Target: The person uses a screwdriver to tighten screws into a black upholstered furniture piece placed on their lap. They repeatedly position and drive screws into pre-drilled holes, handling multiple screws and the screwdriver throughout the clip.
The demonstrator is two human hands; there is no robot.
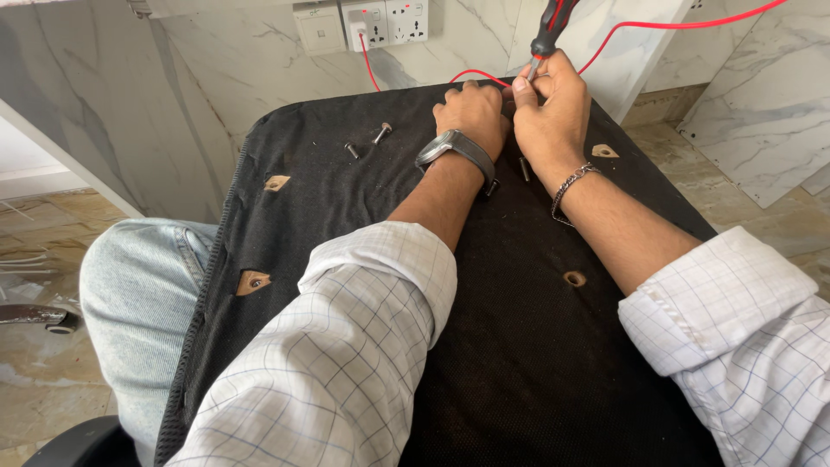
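A single head-worn camera looks steeply down and forward, close over the forearms, toward the marble wall [216, 78].

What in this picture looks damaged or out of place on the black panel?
The black fabric panel has torn holes exposing brown material beneath. Loose bolts lie scattered on it, left of the left hand. The right hand holds a screwdriver.

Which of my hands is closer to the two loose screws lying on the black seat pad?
Left. The left hand sits just right of the loose screws; the right hand is farther right, holding the screwdriver.
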